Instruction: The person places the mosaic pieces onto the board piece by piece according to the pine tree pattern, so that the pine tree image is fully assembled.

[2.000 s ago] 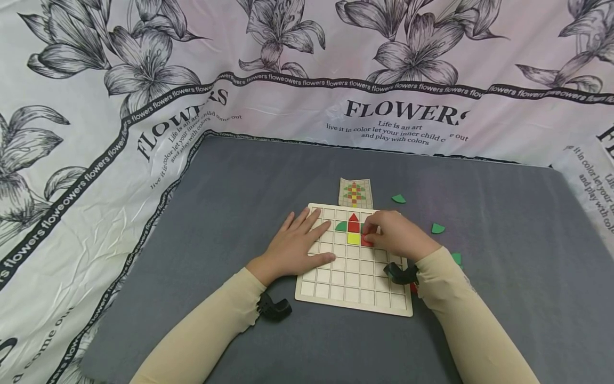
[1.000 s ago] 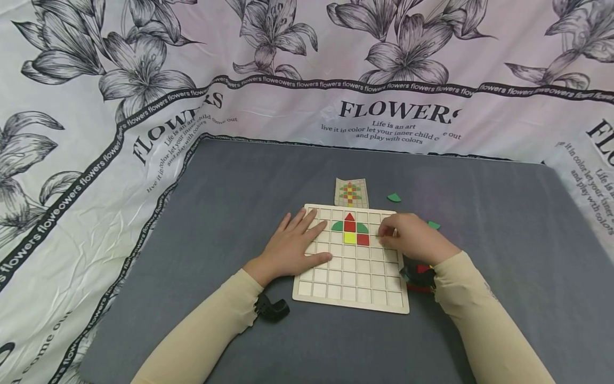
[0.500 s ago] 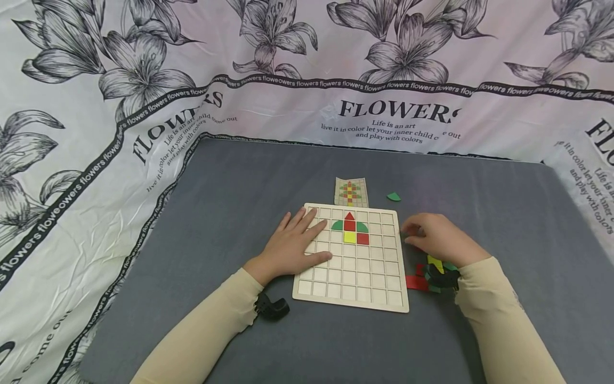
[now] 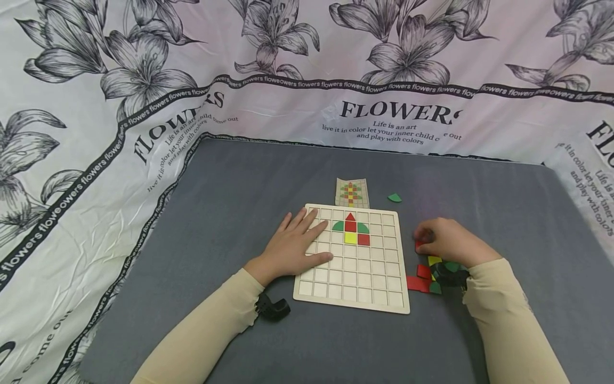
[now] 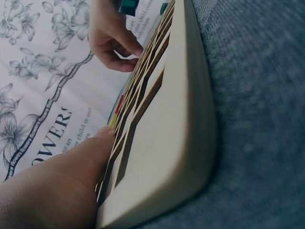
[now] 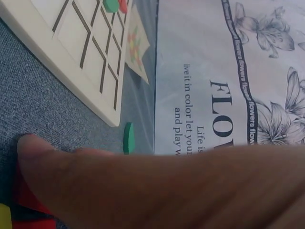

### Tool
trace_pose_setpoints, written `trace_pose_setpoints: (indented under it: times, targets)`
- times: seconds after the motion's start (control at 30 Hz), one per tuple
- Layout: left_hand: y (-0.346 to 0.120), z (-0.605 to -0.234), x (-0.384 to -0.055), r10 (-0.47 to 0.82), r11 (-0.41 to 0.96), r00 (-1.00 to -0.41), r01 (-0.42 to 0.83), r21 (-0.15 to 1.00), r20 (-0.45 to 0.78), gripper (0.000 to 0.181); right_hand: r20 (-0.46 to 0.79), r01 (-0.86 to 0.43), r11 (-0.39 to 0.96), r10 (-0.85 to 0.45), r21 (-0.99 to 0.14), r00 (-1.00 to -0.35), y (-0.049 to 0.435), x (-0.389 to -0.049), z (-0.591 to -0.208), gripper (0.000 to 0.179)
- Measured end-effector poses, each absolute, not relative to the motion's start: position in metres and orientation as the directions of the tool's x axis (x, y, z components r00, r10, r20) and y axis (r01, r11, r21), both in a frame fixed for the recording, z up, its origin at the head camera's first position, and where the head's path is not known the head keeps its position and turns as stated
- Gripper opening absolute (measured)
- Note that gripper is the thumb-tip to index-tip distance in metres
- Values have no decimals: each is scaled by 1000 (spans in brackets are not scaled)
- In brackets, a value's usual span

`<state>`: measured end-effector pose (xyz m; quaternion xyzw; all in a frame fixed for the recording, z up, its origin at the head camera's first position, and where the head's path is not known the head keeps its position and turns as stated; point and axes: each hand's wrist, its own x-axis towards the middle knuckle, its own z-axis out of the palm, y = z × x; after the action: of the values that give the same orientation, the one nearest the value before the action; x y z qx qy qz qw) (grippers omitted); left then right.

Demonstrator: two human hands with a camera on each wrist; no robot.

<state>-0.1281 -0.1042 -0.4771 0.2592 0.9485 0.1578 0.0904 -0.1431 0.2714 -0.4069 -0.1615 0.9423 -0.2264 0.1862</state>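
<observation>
My left hand (image 4: 295,245) lies with fingers spread over the left side of a wooden grid board (image 4: 352,298). In the left wrist view its thumb (image 5: 71,176) lies along the board's edge. On the grid sit a red triangle (image 4: 350,217), two red squares (image 4: 364,240), a yellow square (image 4: 350,238) and two green quarter-round tiles (image 4: 363,228). Right of the board, my right hand (image 4: 451,240) has its fingers curled at a red tile (image 4: 419,246), pinched by the thumb and fingertips. The right wrist view shows the thumb over this red tile (image 6: 28,195).
Several red, yellow and green tiles (image 4: 423,271) lie beside the board's right edge, partly hidden by the right wrist's black camera (image 4: 451,276). A pattern card (image 4: 352,193) lies behind the board, with a loose green tile (image 4: 394,198) to its right. Flower-printed cloth (image 4: 398,117) surrounds the grey table (image 4: 249,181).
My right hand has left the red square set beside the yellow one and moved right, off the board, to a loose red tile. My left hand stays on the board.
</observation>
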Motion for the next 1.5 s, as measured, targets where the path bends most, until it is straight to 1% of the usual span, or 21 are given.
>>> trace_pose_setpoints:
  times: [0.2,0.7,0.97,1.2,1.5]
  targets:
    - [-105,-476,-128,521,817,-849,464,341,-93,88,-285,-212,845,-386,-492,-877,271,-142,-409,16]
    - [-106,-477,-127,515,823,-852,460,333,-96,87,-213,-236,841,-377,-487,-901,257,-144,-407,17]
    - [-106,-476,-127,514,823,-852,458,337,-97,87,-202,-264,830,-403,-491,-893,245,-148,-403,13]
    - [-106,-476,-127,516,821,-851,459,340,-98,87,-136,-311,817,-423,-486,-896,230,-152,-394,13]
    - [-105,-477,-128,526,815,-846,473,334,-85,87,-120,-335,799,-447,-500,-887,199,-160,-391,8]
